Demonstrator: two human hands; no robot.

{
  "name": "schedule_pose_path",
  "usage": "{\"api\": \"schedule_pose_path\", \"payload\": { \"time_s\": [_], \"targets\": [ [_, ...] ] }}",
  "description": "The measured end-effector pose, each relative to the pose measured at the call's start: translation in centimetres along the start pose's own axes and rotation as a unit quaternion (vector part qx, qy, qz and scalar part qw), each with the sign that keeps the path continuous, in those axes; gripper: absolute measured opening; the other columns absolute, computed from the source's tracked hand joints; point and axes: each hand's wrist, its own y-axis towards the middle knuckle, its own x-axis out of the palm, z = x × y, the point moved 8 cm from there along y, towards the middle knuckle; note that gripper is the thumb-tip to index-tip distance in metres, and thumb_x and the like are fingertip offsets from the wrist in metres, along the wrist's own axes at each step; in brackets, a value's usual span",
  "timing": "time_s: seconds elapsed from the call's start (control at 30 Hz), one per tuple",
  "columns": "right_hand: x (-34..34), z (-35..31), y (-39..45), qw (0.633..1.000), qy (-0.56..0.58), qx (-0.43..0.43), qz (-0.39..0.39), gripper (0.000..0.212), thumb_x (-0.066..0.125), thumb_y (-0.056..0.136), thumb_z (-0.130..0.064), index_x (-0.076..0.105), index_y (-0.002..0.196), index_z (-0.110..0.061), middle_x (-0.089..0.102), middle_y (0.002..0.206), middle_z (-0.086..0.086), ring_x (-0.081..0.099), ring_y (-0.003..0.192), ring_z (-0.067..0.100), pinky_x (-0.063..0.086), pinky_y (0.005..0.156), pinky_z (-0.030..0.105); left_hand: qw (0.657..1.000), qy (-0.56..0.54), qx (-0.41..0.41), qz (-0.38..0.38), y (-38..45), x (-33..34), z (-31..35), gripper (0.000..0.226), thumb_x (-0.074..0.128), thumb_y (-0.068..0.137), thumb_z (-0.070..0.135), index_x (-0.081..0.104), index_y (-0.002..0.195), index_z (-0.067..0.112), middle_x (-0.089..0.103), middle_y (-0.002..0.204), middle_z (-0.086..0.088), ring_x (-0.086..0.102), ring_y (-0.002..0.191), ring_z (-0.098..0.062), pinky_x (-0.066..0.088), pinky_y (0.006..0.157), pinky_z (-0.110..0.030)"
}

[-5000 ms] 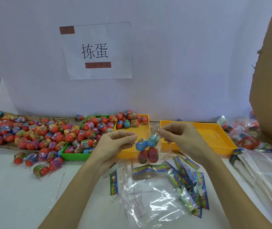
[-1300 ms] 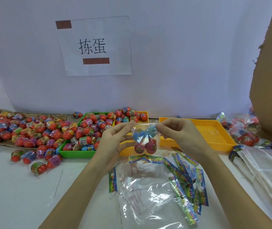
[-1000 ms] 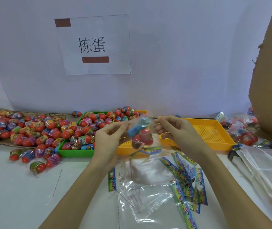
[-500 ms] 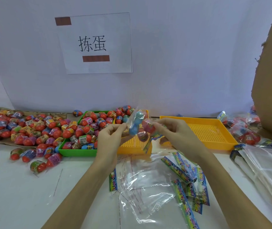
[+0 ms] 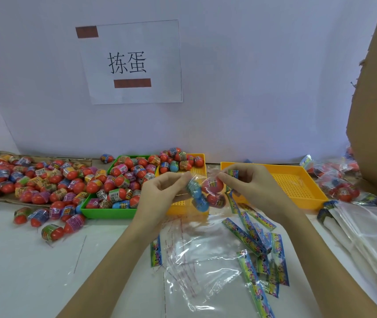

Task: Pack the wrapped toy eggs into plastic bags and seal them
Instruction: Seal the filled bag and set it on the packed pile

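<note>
Midair, filled bag (image 5: 203,193) tilted, eggs (image 5: 212,185) sideways.

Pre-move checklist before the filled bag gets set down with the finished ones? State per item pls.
1. Bag held by both hands: ok. The left hand and right hand pinch the filled bag at its two sides, above the table.
2. Eggs inside the bag: ok. Blue and red eggs show through the film; exact count cannot tell.
3. Seal closed: cannot tell. The clear film hides the flap.
4. Printed strip in the bag: cannot tell. It sits at the right fingers; inside or outside is unclear.
5. Drop spot: ok. Finished bags lie at the right, beyond the empty yellow tray.
6. Next supplies: ok. Empty bags and loose strips lie below the hands.
</note>
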Motion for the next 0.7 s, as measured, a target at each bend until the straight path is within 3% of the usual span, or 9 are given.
{"api": "schedule_pose_path", "payload": {
  "time_s": [0.1,0.2,0.27,0.33,0.43,0.53,0.63,0.7],
  "targets": [
    [0.0,0.0,-0.1,1.0,0.022,-0.001,0.0,0.023,0.069,0.095,-0.043,0.081,0.093,-0.023,0.062,0.068,0.001,0.05,0.063,0.011,0.044,0.061,0.022,0.995,-0.09,-0.033,0.009,-0.1,-0.1,-0.1,0.024,0.085,0.076,0.034,0.086,0.092,0.015,0.08,0.101,-0.008,0.076,0.09,-0.014,0.06,0.079,-0.023],
    [-0.1,0.2,0.0,0.997,0.07,0.012,0.011,0.032,0.069,0.092,-0.049,0.081,0.096,-0.02,0.065,0.092,0.031,0.057,0.077,0.034,0.053,0.078,0.051,0.98,-0.183,-0.078,0.004,-0.1,0.1,-0.6,0.017,0.087,0.069,0.025,0.086,0.084,0.017,0.08,0.097,-0.004,0.076,0.084,-0.011,0.06,0.075,-0.022],
    [-0.1,0.6,0.1,0.993,0.111,0.026,0.022,0.032,0.071,0.091,-0.046,0.082,0.098,-0.017,0.062,0.102,0.039,0.058,0.086,0.035,0.051,0.088,0.061,0.972,-0.212,-0.097,0.009,0.0,0.2,-1.0,0.01,0.084,0.073,0.019,0.086,0.082,0.017,0.08,0.094,-0.004,0.076,0.08,-0.01,0.061,0.072,-0.022],
    [0.1,1.0,0.3,0.988,0.146,0.043,0.039,0.036,0.073,0.089,-0.045,0.081,0.097,-0.011,0.061,0.099,0.04,0.055,0.088,0.033,0.049,0.087,0.059,0.971,-0.216,-0.096,0.019,0.1,0.2,-1.0,0.007,0.083,0.075,0.019,0.086,0.08,0.017,0.079,0.091,-0.002,0.075,0.077,-0.008,0.06,0.071,-0.021],
    [0.4,1.3,0.3,0.98,0.177,0.051,0.07,0.037,0.073,0.091,-0.039,0.078,0.094,-0.002,0.061,0.089,0.029,0.049,0.085,0.03,0.043,0.08,0.052,0.983,-0.173,-0.049,0.035,0.1,-0.1,-0.4,0.007,0.081,0.077,0.024,0.085,0.081,0.019,0.078,0.087,0.001,0.072,0.077,-0.006,0.059,0.071,-0.02],
    [1.1,1.5,0.4,0.98,0.182,0.054,0.063,0.032,0.063,0.1,-0.037,0.078,0.098,-0.008,0.066,0.098,0.034,0.059,0.087,0.031,0.053,0.081,0.055,0.986,-0.164,-0.001,0.037,0.0,-0.3,0.2,0.013,0.076,0.086,0.024,0.076,0.091,0.012,0.076,0.089,-0.001,0.072,0.083,-0.009,0.059,0.073,-0.022],
    [2.2,1.8,0.3,0.973,0.207,0.099,0.005,0.044,0.06,0.094,-0.056,0.076,0.11,-0.018,0.075,0.099,0.009,0.064,0.078,0.017,0.053,0.064,0.029,0.975,-0.209,-0.005,0.08,0.0,-1.5,0.0,0.007,0.073,0.092,0.02,0.073,0.094,0.013,0.076,0.086,0.0,0.073,0.081,-0.008,0.06,0.071,-0.022],
    [3.0,2.1,0.1,0.976,0.173,0.127,-0.041,0.053,0.06,0.093,-0.06,0.071,0.116,-0.014,0.075,0.099,0.015,0.066,0.076,0.017,0.051,0.062,0.026,0.97,-0.217,-0.007,0.111,0.2,-2.4,-0.1,0.007,0.072,0.094,0.018,0.073,0.098,0.012,0.078,0.089,0.0,0.074,0.082,-0.009,0.06,0.071,-0.022]
  ]
}}
